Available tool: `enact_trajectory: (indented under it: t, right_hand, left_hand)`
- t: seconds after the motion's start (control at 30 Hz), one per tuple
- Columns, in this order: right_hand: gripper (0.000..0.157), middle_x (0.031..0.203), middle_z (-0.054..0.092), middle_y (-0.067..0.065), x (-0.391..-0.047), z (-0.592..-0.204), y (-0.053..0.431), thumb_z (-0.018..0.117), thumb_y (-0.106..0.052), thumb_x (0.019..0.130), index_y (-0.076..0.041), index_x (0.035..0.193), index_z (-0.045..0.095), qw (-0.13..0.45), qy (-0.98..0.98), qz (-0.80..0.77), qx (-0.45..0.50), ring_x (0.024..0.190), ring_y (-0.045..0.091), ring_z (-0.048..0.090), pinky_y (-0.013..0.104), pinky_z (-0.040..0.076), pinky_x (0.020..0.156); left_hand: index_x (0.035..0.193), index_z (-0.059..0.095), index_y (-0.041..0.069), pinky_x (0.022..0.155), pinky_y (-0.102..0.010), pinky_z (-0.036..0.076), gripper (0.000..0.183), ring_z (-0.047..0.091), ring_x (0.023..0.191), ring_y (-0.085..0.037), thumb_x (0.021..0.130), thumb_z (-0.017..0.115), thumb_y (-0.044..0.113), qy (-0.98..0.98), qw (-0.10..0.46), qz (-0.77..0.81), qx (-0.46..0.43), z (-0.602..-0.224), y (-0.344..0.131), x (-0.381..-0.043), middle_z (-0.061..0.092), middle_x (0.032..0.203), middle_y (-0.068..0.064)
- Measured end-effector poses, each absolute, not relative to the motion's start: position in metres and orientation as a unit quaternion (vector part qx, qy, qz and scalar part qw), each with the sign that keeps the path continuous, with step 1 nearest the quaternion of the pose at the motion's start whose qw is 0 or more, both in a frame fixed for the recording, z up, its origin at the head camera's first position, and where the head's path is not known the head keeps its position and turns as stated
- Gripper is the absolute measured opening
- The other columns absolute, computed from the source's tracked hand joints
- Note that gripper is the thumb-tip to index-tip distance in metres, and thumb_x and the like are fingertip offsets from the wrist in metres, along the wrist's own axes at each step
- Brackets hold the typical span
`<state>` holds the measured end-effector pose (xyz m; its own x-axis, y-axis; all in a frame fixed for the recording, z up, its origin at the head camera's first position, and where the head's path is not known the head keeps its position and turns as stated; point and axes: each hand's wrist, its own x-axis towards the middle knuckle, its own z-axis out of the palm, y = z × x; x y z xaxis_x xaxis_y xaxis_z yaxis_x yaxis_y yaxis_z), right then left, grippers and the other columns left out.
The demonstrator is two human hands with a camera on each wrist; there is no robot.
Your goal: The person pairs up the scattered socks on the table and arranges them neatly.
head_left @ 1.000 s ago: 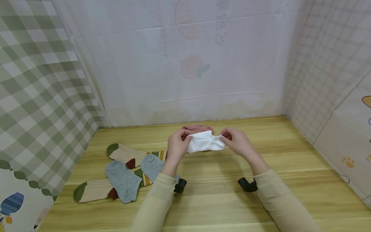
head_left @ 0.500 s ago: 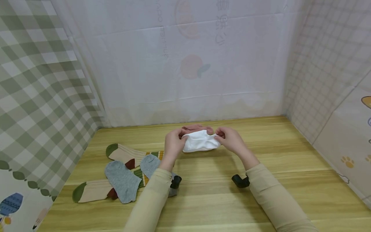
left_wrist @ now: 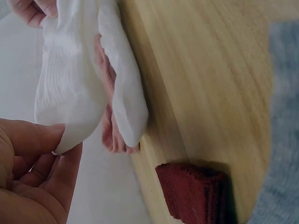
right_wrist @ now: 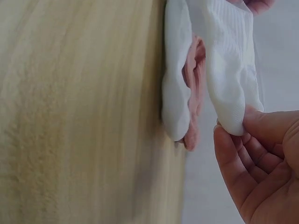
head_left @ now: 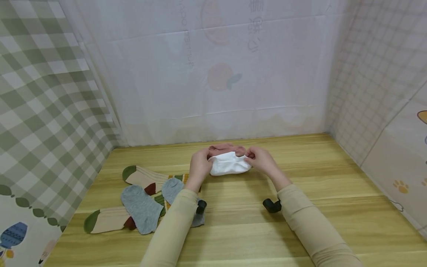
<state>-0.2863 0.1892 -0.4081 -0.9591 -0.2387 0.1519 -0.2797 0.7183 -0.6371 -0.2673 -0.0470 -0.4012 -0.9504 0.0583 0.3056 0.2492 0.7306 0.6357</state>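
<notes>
Stretched between both hands is a short white sock (head_left: pixel 229 164). My left hand (head_left: pixel 199 166) pinches one end of it between thumb and fingers, as the left wrist view shows. At the opposite end my right hand (head_left: pixel 264 162) pinches the white fabric in the same way. A second white sock (left_wrist: pixel 124 88) lies on the table below, partly over a pink sock (left_wrist: pixel 108 116); in the right wrist view this lower white sock (right_wrist: pixel 176 88) is apart from the held one. From the head, pink fabric (head_left: pixel 221 149) shows just behind the held sock.
To the left on the wooden table (head_left: pixel 240 230) lie beige striped socks (head_left: pixel 111 219) with green toes. Two grey socks (head_left: pixel 141 209) lie over them, one partly behind the left sleeve. A dark red cuff (left_wrist: pixel 194 191) is near the left hand. A white curtain (head_left: pixel 160 81) hangs behind.
Both hands have shifted slightly left with the white sock, the right one more, and moved a little closer together. More of the pink fabric shows behind it. The other socks have not moved.
</notes>
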Motion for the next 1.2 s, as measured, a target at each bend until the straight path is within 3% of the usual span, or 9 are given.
enact_trajectory:
  t: [0.33,0.73,1.2]
  right_hand:
    - [0.009,0.090,0.063,0.011,-0.293,-0.414,0.186,0.066,-0.008,0.094,-0.001,0.096,0.061,0.004,-0.933,0.336,0.125,0.084,0.026,0.058,0.038,0.048,0.076]
    - [0.010,0.086,0.059,0.009,-0.301,-0.421,0.182,0.067,-0.010,0.094,-0.002,0.094,0.061,-0.002,-0.948,0.296,0.120,0.081,0.025,0.054,0.039,0.045,0.075]
    - [0.007,0.082,0.058,0.008,-0.304,-0.424,0.175,0.066,-0.006,0.093,-0.001,0.096,0.061,-0.013,-0.961,0.251,0.118,0.079,0.025,0.055,0.040,0.046,0.076]
  left_hand:
    - [0.088,0.071,0.000,0.078,-0.041,0.052,0.005,0.064,0.085,-0.029,0.088,0.068,-0.003,-0.933,0.113,-0.331,-0.084,-0.407,-0.048,-0.276,0.069,0.087,-0.012]
    - [0.097,0.072,0.000,0.083,-0.041,0.052,0.011,0.064,0.094,-0.029,0.089,0.066,-0.005,-0.947,0.077,-0.305,-0.066,-0.413,-0.048,-0.285,0.069,0.095,-0.012]
    - [0.085,0.067,0.003,0.077,-0.040,0.050,0.016,0.062,0.084,-0.028,0.087,0.058,-0.009,-0.959,0.060,-0.271,-0.055,-0.421,-0.045,-0.293,0.066,0.088,-0.010]
